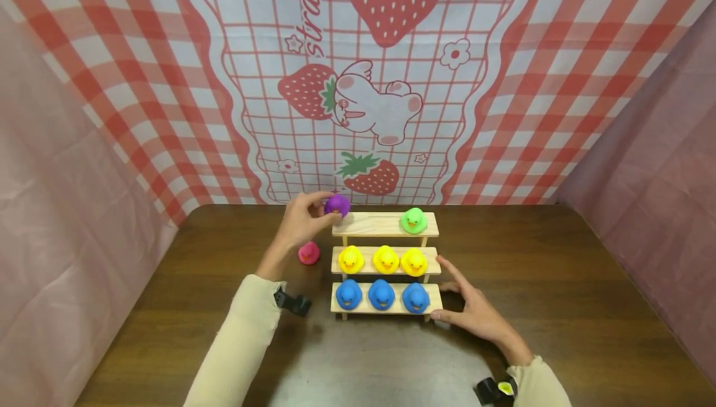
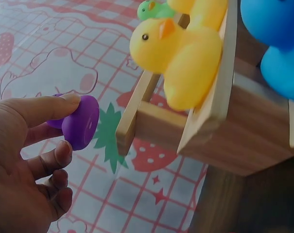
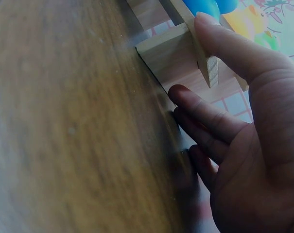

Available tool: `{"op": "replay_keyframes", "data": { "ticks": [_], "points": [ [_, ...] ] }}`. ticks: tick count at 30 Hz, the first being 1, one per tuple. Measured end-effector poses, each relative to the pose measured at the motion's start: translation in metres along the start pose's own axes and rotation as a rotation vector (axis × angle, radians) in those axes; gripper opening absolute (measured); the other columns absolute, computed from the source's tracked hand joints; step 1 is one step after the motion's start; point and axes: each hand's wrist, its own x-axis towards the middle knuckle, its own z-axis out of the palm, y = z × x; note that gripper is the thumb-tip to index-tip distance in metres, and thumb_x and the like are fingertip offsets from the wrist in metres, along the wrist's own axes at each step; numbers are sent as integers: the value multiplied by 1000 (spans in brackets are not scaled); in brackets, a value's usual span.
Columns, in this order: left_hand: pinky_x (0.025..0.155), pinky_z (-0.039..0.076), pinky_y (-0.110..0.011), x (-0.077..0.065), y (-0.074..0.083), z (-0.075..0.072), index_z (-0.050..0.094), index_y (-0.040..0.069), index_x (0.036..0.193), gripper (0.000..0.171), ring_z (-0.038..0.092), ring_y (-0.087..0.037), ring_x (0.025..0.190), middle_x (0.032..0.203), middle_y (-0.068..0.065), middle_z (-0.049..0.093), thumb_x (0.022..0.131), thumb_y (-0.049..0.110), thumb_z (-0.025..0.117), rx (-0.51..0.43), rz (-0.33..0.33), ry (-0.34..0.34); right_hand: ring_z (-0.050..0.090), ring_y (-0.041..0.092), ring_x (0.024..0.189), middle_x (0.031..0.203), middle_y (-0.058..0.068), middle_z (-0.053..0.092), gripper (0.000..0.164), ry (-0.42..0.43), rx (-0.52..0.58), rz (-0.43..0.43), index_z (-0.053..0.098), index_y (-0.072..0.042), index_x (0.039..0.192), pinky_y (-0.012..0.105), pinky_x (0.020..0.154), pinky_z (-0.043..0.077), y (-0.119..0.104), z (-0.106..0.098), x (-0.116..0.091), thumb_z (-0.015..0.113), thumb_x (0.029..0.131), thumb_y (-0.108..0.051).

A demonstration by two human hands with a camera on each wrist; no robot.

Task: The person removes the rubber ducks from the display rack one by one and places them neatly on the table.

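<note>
At the left end of the top step, my left hand [image 1: 304, 219] pinches a purple rubber duck [image 1: 337, 205] between thumb and fingers. The left wrist view shows that purple duck [image 2: 82, 121] beside the wooden stand, its flat base facing the stand. My right hand [image 1: 475, 310] rests at the right side of the three-step wooden stand [image 1: 363, 225], thumb at the bottom step's front corner. In the right wrist view the fingers [image 3: 205, 111] lie fairly straight by its side panel. A green duck [image 1: 414, 221] sits at the top step's right end.
Three yellow ducks [image 1: 386, 260] stand along the middle step and three blue ducks [image 1: 381, 295] along the bottom one. A pink duck [image 1: 308, 253] is on the brown table [image 1: 224, 258], left of the stand. Behind hangs a strawberry-print cloth [image 1: 436, 115].
</note>
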Motion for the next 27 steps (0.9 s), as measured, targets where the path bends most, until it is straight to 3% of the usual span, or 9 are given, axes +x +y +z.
{"op": "replay_keyframes", "data": {
  "ticks": [12,19,27],
  "points": [
    [69,40,-24,-11,-24,-21,73,3,116,40,51,-15,70,72,-13,62,78,12,84,55,19,76,60,11,116,124,13,70,102,1,0,-2,17,-30,160,77,103,28,1,0,1,83,82,-24],
    [75,39,-27,-23,-43,-29,72,0,115,41,51,-17,77,74,-13,61,77,10,84,82,-33,93,61,10,115,123,13,71,102,0,2,-26,18,-28,160,76,103,30,1,1,1,83,82,-23],
    [73,38,-27,-31,-61,-35,72,0,115,40,49,-16,74,72,-12,63,78,10,84,109,-70,83,61,8,115,122,12,71,102,11,-3,-21,19,-29,160,75,103,31,2,0,1,83,82,-22]
  ]
}}
